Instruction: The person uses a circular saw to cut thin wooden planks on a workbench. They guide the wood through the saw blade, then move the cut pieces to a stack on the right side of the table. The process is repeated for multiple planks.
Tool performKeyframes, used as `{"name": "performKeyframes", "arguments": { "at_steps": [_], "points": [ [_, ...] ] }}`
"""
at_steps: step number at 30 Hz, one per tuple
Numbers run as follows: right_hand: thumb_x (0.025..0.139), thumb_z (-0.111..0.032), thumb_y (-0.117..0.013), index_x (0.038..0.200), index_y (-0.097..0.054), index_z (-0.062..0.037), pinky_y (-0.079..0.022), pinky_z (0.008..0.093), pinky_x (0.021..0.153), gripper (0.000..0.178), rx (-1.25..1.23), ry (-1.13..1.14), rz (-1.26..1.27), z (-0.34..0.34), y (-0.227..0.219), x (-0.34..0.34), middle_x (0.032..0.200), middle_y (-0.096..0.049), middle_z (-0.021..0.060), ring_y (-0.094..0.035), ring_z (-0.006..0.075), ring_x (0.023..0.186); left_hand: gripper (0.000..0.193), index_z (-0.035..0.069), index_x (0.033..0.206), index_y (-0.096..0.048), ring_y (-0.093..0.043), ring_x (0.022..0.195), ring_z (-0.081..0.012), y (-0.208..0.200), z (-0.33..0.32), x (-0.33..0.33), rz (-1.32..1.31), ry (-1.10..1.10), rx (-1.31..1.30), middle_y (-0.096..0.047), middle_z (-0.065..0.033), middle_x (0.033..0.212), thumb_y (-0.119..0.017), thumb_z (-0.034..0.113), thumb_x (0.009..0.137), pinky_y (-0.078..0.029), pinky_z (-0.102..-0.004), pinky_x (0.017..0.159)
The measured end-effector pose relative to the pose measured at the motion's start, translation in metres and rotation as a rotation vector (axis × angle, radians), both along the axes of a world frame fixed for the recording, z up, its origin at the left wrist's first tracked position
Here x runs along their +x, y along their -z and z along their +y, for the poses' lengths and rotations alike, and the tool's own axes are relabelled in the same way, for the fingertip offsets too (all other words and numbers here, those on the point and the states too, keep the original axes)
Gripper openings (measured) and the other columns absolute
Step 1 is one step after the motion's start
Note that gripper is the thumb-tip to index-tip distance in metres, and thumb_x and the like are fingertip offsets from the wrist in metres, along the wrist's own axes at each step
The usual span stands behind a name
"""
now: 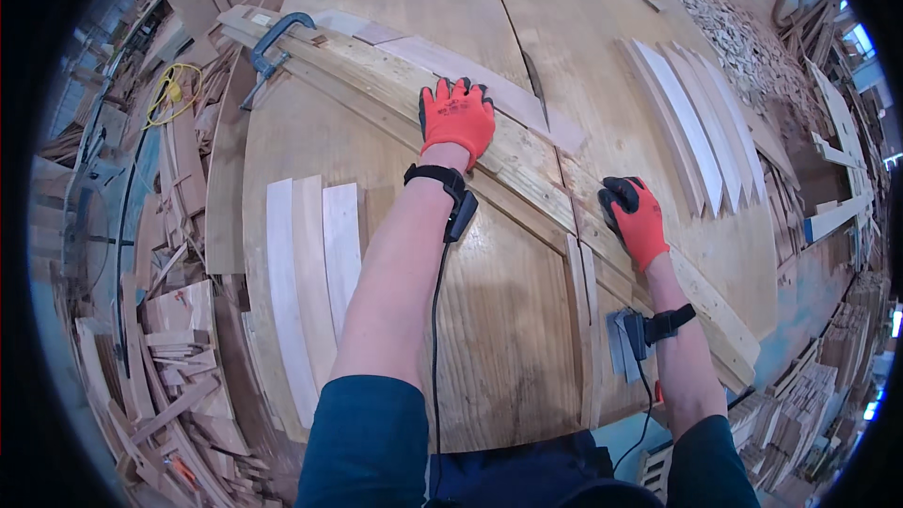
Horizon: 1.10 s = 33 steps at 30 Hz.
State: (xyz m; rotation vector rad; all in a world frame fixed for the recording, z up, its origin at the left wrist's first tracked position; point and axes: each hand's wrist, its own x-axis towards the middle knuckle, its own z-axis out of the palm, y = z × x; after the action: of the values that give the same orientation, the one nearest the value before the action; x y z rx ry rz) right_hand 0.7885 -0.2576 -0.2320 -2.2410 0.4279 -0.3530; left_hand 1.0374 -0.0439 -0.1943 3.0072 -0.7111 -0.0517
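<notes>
A long wooden beam (348,71) lies slantwise across the plywood table (480,348), from far left to near right. Near its far left end a blue-grey C-clamp (268,49) grips it. My left hand (458,118), in a red and black glove, rests palm down on the beam with its fingers somewhat apart. Beside the beam's right half, my right hand (637,221) is closed, the dark fingers curled in; whatever they hold is hidden. Thin pale boards (451,71) lie along the beam's far side, between the two hands and beyond.
Curved wooden slats lie in groups at the table's left (310,273) and right (701,127). A dark seam (508,14) runs across the tabletop. Scrap wood (188,357) is heaped on the left, with a yellow cord (172,91) above it. Wood stacks (795,404) stand on the right.
</notes>
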Motion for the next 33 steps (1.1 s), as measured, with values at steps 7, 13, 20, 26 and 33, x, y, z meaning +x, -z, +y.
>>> {"name": "performKeyframes", "arguments": {
  "at_steps": [7, 13, 20, 26, 33],
  "points": [
    [0.084, -0.012, -0.069, 0.112, -0.073, -0.0060, -0.051, 0.0395, 0.091, 0.028, 0.021, 0.003, 0.016, -0.013, 0.003, 0.028, 0.109, -0.068, 0.0144, -0.065, 0.0337, 0.102, 0.053, 0.015, 0.149, -0.050, -0.028, 0.151, -0.0347, -0.004, -0.010, 0.027, 0.020, 0.006, -0.010, -0.040, -0.0103, 0.160, -0.037, 0.041, 0.104, -0.015, -0.0529, 0.124],
    [0.085, -0.012, -0.069, 0.110, -0.073, -0.0059, -0.052, 0.0386, 0.090, 0.026, -0.002, 0.019, -0.028, -0.022, 0.011, 0.034, 0.105, -0.068, 0.0145, -0.066, 0.0337, 0.100, 0.051, 0.017, 0.145, -0.053, -0.030, 0.149, -0.0361, 0.000, -0.014, 0.036, -0.030, 0.016, -0.022, -0.043, -0.0103, 0.158, -0.042, 0.041, 0.102, -0.015, -0.0581, 0.122],
    [0.085, -0.011, -0.070, 0.109, -0.072, -0.0026, -0.051, 0.0391, 0.092, 0.025, 0.051, 0.004, -0.040, -0.021, 0.008, 0.030, 0.107, -0.067, 0.0165, -0.065, 0.0337, 0.102, 0.053, 0.012, 0.144, -0.054, -0.036, 0.145, -0.0367, 0.000, -0.016, 0.027, -0.068, 0.018, -0.030, -0.046, -0.0132, 0.155, -0.043, 0.041, 0.101, -0.020, -0.0572, 0.120],
    [0.084, -0.014, -0.072, 0.111, -0.071, -0.0046, -0.051, 0.0410, 0.096, 0.029, 0.041, 0.067, -0.058, -0.032, 0.033, -0.002, 0.115, -0.066, 0.0181, -0.064, 0.0359, 0.108, 0.053, 0.009, 0.143, -0.054, -0.034, 0.146, -0.0369, -0.010, -0.021, -0.003, -0.049, 0.021, -0.043, -0.045, -0.0134, 0.156, -0.045, 0.040, 0.100, -0.018, -0.0552, 0.122],
    [0.083, -0.024, -0.073, 0.110, -0.073, -0.0097, -0.052, 0.0420, 0.094, 0.031, 0.058, 0.059, -0.036, -0.019, 0.001, -0.080, 0.112, -0.068, 0.0150, -0.064, 0.0344, 0.108, 0.046, 0.010, 0.133, -0.061, -0.042, 0.138, -0.0365, 0.000, -0.010, -0.079, -0.148, 0.077, -0.092, -0.054, -0.0136, 0.145, -0.052, 0.037, 0.097, -0.026, -0.0535, 0.116]
  ]
}}
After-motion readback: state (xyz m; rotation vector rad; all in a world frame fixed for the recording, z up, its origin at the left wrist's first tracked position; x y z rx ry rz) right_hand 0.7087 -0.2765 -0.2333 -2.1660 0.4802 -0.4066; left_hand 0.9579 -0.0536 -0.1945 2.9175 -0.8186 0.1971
